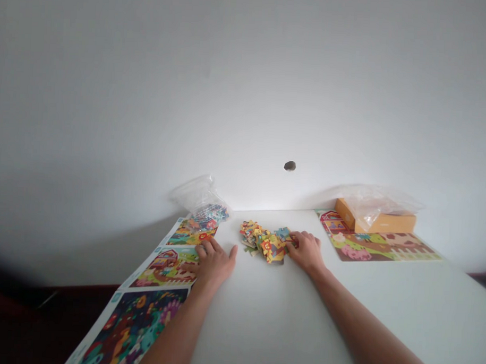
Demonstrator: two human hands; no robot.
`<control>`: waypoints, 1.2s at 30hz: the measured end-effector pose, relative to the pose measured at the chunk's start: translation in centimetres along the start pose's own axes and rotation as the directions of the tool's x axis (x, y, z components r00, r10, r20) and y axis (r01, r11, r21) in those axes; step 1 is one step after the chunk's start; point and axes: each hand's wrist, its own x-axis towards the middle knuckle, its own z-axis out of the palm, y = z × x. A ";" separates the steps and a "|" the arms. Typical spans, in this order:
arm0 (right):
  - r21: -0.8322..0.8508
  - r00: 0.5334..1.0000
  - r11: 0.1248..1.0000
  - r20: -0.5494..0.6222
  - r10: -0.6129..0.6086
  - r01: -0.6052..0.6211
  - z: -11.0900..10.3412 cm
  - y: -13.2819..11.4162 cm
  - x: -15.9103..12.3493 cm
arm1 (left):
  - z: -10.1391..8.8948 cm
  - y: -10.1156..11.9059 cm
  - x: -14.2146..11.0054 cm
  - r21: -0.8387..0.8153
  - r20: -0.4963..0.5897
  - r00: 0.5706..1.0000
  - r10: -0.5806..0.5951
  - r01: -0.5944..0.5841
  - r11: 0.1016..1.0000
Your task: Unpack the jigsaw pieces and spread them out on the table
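Note:
A loose heap of jigsaw puzzle pieces (267, 242), mostly yellow with some blue, red and green, lies in the middle of the white table. At its right edge, my right hand (307, 250) has its fingers bent together on a puzzle piece (291, 241), mostly hidden by the fingertips. My left hand (215, 260) rests palm down left of the heap, fingers spread and holding nothing. Its fingers lie over the edge of a farm picture sheet (164, 269) and reach toward an animal picture sheet (185, 234) with a lion.
A dark, colourful picture sheet (134, 327) lies at the front left. At the back left sits a clear bag (202, 199) of puzzle pieces. On the right, an orange box (385, 224) under clear plastic stands on an assembled-looking farm picture (384, 248). A wall (246, 97) rises behind.

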 end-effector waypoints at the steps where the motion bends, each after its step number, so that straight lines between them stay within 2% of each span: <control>1: -0.001 1.000 1.000 0.002 0.000 0.000 -0.1 0.0 0.0 | 0.0 0.1 -0.1 -0.004 -0.005 1.000 0.000 0.000 1.000; 4: 0.004 1.000 1.000 0.014 0.003 -0.003 -0.7 0.0 0.2 | -0.9 0.3 0.0 0.003 0.013 0.999 0.051 -0.051 0.999; 8: 0.020 0.999 1.000 0.030 0.014 -0.014 -2.1 0.0 0.9 | -3.9 0.1 1.4 0.037 0.105 0.982 0.156 -0.160 0.986; 10: 0.027 0.999 0.999 0.031 0.022 -0.023 -2.7 0.0 1.2 | -5.3 -0.3 2.7 0.058 0.081 0.982 0.169 -0.174 0.983; 12: 0.032 0.999 0.999 0.028 0.027 -0.028 -3.1 0.0 1.4 | -6.2 -1.0 4.3 0.080 -0.004 0.993 0.116 -0.115 0.990; 14: 0.037 0.999 0.999 0.024 0.027 -0.028 -3.2 0.1 1.4 | -6.3 -1.6 5.8 0.071 -0.080 0.985 0.151 -0.146 0.987; 17: 0.039 0.999 0.999 0.019 0.027 -0.028 -3.1 0.3 1.1 | -5.4 -2.4 7.2 0.043 -0.045 0.975 0.217 -0.215 0.976; 22: 0.040 0.999 0.999 0.019 0.030 -0.031 -3.0 0.4 0.8 | -3.8 -2.9 8.0 -0.007 -0.006 0.972 0.233 -0.233 0.972; 29: 0.048 0.999 0.998 0.027 0.034 -0.035 -2.9 0.7 1.3 | -4.3 -3.5 8.9 -0.062 0.058 0.961 0.270 -0.267 0.962; 33: 0.059 0.999 0.998 0.031 0.037 -0.039 -2.9 1.0 1.4 | -5.5 -2.2 7.9 -0.074 0.020 0.965 0.262 -0.260 0.963; 36: 0.073 0.999 0.997 0.030 0.036 -0.038 -3.0 1.1 1.4 | -6.3 0.9 5.4 -0.094 -0.054 0.959 0.279 -0.283 0.955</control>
